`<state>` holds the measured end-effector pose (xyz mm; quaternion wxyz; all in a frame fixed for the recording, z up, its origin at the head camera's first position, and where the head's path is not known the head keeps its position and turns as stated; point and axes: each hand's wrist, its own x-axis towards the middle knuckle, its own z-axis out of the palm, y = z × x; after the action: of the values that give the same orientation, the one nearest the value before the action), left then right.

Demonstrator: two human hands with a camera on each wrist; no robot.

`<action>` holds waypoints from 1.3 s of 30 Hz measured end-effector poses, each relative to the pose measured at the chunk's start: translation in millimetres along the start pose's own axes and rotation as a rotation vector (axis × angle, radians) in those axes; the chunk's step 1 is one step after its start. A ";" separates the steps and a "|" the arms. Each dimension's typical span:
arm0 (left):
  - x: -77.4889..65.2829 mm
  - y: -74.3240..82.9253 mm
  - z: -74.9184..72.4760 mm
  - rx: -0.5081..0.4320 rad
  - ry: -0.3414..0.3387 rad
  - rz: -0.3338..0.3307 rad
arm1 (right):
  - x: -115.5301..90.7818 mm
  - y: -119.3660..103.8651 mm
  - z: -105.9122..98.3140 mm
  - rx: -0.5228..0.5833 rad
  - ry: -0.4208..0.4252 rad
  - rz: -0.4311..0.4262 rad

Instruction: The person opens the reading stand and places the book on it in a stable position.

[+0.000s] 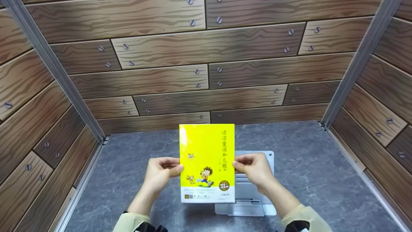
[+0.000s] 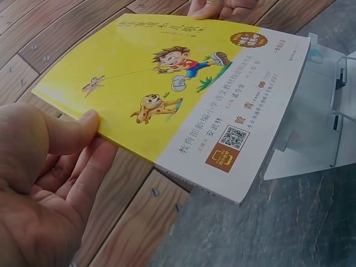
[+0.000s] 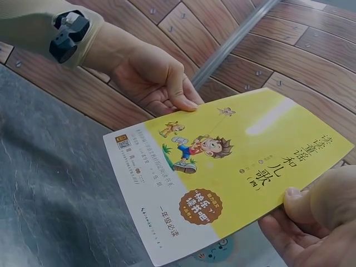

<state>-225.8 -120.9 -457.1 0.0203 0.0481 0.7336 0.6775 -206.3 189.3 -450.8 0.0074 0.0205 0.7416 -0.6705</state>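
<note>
A thin yellow book [image 1: 206,154] with a white lower band is held up, its front cover with a cartoon running boy facing the head camera. My left hand [image 1: 162,174] pinches its left edge, thumb on the cover and fingers behind. On the opposite edge my right hand [image 1: 256,169] grips the same way, as the right wrist view shows with the thumb [image 3: 300,203] on the cover. Both wrist views show the book [image 2: 161,83] closed. Behind and below it is a grey-white metal stand [image 1: 254,190], partly covered by the book and my right hand.
The stand rests on a dark grey marbled tabletop [image 1: 322,180]. Wood-plank patterned panels [image 1: 173,77] rise at the back and both sides, with metal posts [image 1: 354,64] at the corners. A blue round cartoon face [image 3: 216,251] shows under the book.
</note>
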 end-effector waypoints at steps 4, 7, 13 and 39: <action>3.6 0.1 7.9 -0.005 -0.012 0.007 | -0.4 0.8 -7.3 0.001 0.019 -0.009; 6.5 0.2 14.3 0.004 -0.020 0.014 | -0.4 1.2 -12.6 0.002 0.038 -0.023; 11.9 0.0 25.7 0.023 -0.022 0.027 | 1.2 3.4 -22.3 -0.007 0.061 -0.053; 31.6 -7.2 71.1 0.019 -0.024 0.053 | 6.8 18.0 -58.0 -0.064 0.163 -0.052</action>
<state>-250.7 -47.8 -469.0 0.0103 0.0758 0.7382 0.6702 -211.4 248.9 -463.0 -0.0698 0.0555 0.7612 -0.6424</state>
